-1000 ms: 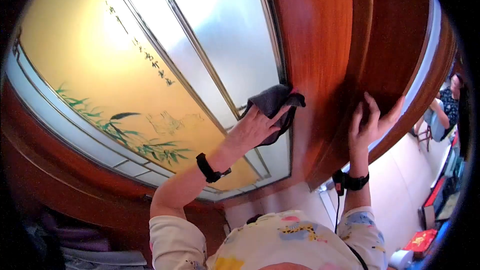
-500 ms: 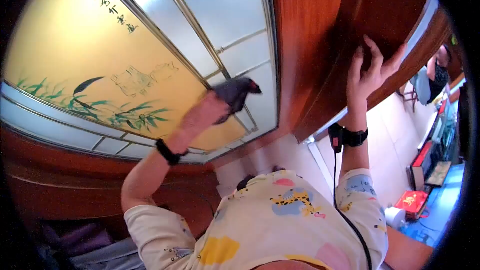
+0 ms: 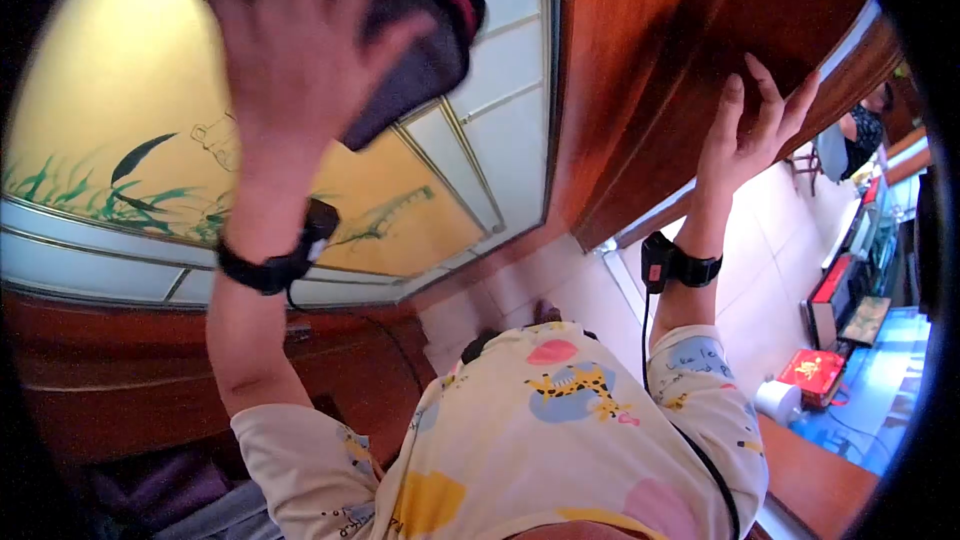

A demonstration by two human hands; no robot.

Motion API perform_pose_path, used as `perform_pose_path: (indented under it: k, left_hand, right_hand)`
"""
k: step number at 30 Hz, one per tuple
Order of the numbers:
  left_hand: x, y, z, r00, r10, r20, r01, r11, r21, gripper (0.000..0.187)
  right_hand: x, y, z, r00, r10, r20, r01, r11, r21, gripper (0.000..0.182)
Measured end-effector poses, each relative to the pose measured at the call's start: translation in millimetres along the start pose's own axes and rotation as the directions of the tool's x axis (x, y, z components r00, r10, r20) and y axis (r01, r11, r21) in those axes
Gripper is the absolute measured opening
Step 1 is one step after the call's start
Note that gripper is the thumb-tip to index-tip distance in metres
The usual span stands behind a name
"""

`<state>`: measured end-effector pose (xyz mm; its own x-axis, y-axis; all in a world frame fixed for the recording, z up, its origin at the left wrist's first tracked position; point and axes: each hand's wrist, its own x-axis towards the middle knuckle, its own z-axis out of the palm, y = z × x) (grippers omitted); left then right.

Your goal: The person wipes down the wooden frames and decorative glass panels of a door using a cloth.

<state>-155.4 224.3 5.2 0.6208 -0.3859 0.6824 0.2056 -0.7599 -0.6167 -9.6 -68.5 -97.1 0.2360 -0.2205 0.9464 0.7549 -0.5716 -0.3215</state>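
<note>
Cloth [image 3: 420, 30], dark with a reddish edge, pressed against the glass panel [image 3: 500, 130] near its upper part, held under the left hand [image 3: 290, 40]; the fingers are spread over the cloth and clamp it to the glass, and the hand is blurred. Yellow painted pane [image 3: 110, 90] with green bamboo leaves lies left of the cloth, partly hidden by the left forearm, which bears a black wristband [image 3: 265, 265]. Metal strips divide the glass into small panes just right of and below the cloth. Wooden door frame [image 3: 640, 60] stands right of the glass; the right hand [image 3: 750, 135] rests flat on it, fingers apart, holding nothing. Another person [image 3: 860, 135] sits well beyond the frame, at the right. Red box [image 3: 818, 375] lies on the floor, lower right
</note>
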Motion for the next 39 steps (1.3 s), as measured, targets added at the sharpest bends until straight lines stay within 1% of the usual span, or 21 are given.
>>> perform_pose_path:
  k: [1, 4, 6, 8, 9, 11, 12, 14, 16, 21, 22, 24, 25, 26, 28, 31, 33, 34, 36, 37, 39]
  left_hand:
    - [-14, 22, 6, 0.979, 0.039, 0.201, -0.037, 0.999, -0.017, 0.078]
    - [-33, 66, 18, 0.930, 0.202, 0.308, -0.151, 0.972, -0.182, 0.081]
    - [-56, 95, 36, 0.849, 0.346, 0.399, -0.378, 0.926, 0.001, 0.071]
    - [-74, 114, 52, 0.702, 0.552, 0.451, -0.593, 0.803, -0.060, 0.060]
    - [-85, 124, 62, 0.703, 0.553, 0.448, -0.592, 0.803, -0.062, 0.060]
    - [-108, 143, 81, 0.512, 0.673, 0.534, -0.675, 0.699, -0.234, 0.050]
    - [-116, 145, 83, 0.511, 0.672, 0.536, -0.675, 0.700, -0.234, 0.050]
    - [-132, 145, 87, 0.656, 0.658, 0.369, -0.666, 0.735, -0.126, 0.041]
    - [-130, 138, 78, 0.657, 0.660, 0.363, -0.669, 0.733, -0.122, 0.040]
    - [-118, 94, 47, 0.686, 0.535, 0.493, -0.474, 0.843, -0.256, 0.056]
    - [-108, 79, 32, 0.690, 0.505, 0.519, -0.511, 0.847, -0.145, 0.060]
    - [-75, 45, 8, 0.807, 0.262, 0.529, -0.268, 0.961, -0.068, 0.069]
    - [-66, 20, 4, 0.903, 0.101, 0.418, 0.007, 0.969, -0.249, 0.073]
    - [-53, -4, -5, 0.968, 0.064, 0.241, -0.043, 0.995, -0.094, 0.073]
    - [-21, -48, -33, 0.970, -0.108, 0.218, 0.055, 0.970, 0.237, 0.075]
    - [8, -130, -40, 0.988, 0.034, -0.149, 0.065, 0.788, 0.612, 0.081]
    - [16, -142, -43, 0.958, 0.149, -0.246, 0.030, 0.801, 0.598, 0.080]
    - [18, -130, -42, 0.964, 0.091, -0.248, 0.079, 0.796, 0.600, 0.080]
    - [13, -92, -44, 0.992, -0.086, -0.096, 0.123, 0.856, 0.502, 0.079]
    - [10, -65, -45, 0.969, -0.213, 0.126, 0.142, 0.895, 0.422, 0.079]
    - [-2, -23, -36, 0.890, -0.256, 0.377, 0.170, 0.954, 0.246, 0.079]
  right_hand:
    - [0, 0, 0, 1.000, 0.008, -0.006, -0.008, 0.999, 0.032, 0.018]
    - [0, 3, -2, 1.000, -0.004, 0.004, 0.004, 1.000, 0.028, 0.018]
    - [0, 5, -5, 1.000, -0.019, 0.023, 0.020, 1.000, -0.006, 0.018]
    - [0, 7, -7, 0.998, -0.030, 0.054, 0.033, 0.998, -0.054, 0.017]
    - [0, 8, -9, 0.998, -0.032, 0.055, 0.035, 0.998, -0.057, 0.017]
    - [0, 8, -11, 0.995, -0.030, 0.092, 0.039, 0.994, -0.100, 0.016]
    - [0, 9, -11, 0.995, -0.030, 0.092, 0.039, 0.994, -0.098, 0.016]
    - [0, 13, -13, 0.992, -0.053, 0.117, 0.070, 0.987, -0.145, 0.016]
    - [0, 11, -14, 0.991, -0.050, 0.123, 0.067, 0.988, -0.138, 0.016]
    - [-2, 11, -10, 0.992, -0.046, 0.118, 0.062, 0.989, -0.134, 0.016]
    - [-2, 9, -7, 0.992, -0.043, 0.118, 0.058, 0.990, -0.130, 0.016]
    - [-2, 6, -2, 0.995, -0.049, 0.081, 0.055, 0.996, -0.064, 0.015]
    - [-2, 6, -1, 0.994, -0.038, 0.103, 0.044, 0.997, -0.064, 0.015]
    - [-2, 5, 1, 0.994, -0.038, 0.105, 0.044, 0.997, -0.056, 0.015]
    - [-2, 2, 5, 0.998, -0.028, 0.047, 0.031, 0.997, -0.071, 0.016]
    - [0, 0, 6, 0.999, -0.021, 0.033, 0.022, 0.999, -0.046, 0.016]
    - [1, -7, 5, 1.000, -0.012, 0.012, 0.013, 1.000, -0.007, 0.017]
    - [1, -14, 4, 1.000, -0.013, 0.009, 0.013, 1.000, -0.003, 0.017]
    - [-2, -37, 5, 0.997, 0.017, -0.073, -0.010, 0.996, 0.089, 0.021]
    - [-5, -59, 11, 0.991, 0.071, -0.110, -0.033, 0.947, 0.319, 0.025]
    - [-11, -96, 17, 0.997, -0.021, -0.071, 0.053, 0.876, 0.479, 0.019]
